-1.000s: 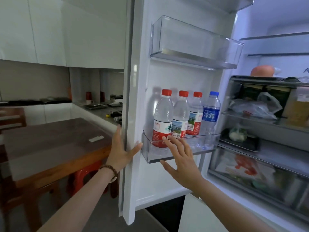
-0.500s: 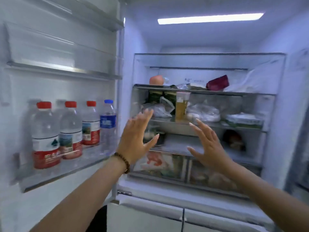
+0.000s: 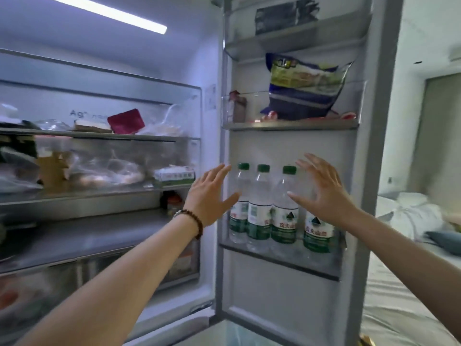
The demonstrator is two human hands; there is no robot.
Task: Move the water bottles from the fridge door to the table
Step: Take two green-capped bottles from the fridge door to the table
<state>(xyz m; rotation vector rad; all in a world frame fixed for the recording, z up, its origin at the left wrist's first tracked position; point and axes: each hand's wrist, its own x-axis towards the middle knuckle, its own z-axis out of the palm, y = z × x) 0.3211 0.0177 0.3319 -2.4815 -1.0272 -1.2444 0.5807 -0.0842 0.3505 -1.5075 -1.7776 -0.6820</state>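
- While both forearms reach in from the lower edge, neither hand holds anything.
- Left hand [image 3: 208, 196]: palm forward, fingers [image 3: 216, 176] straight and spread wide, thumb out to the right. Bead bracelet [image 3: 193, 224] on the wrist.
- Right hand [image 3: 323, 193]: palm forward, fingers [image 3: 321, 168] also spread wide, thumb pointing left.
- The hands are raised at either end of the bottle row. Left thumb overlaps the leftmost bottle and right thumb crosses the third. Cannot tell whether they touch.
- Bottles [image 3: 259, 213]: four, clear, with green caps and green-and-white labels. They stand upright, side by side, in the low door shelf [image 3: 279, 262] of the open right-hand door. The right hand hides the top of the fourth, so only its label shows.
- Next door shelf up: blue bag [image 3: 304, 96] leaning, small dark jar [image 3: 239, 109] at the left end, something red low along the front, too blurred to name.
- Top door shelf: dark packet [image 3: 287, 13], blurred.
- Fridge [image 3: 208, 71] interior, left of the door: glass shelves packed with bagged food. There is a dark red pouch [image 3: 126, 121] on the upper shelf and a white-and-green box [image 3: 174, 174] near the right wall, with a red-lidded pot [image 3: 172, 202] below it.
- Light [image 3: 112, 13] lit across the fridge ceiling.
- Past the door, far right: bed [image 3: 399, 308] with white bedding and a grey-blue pillow [image 3: 441, 239].
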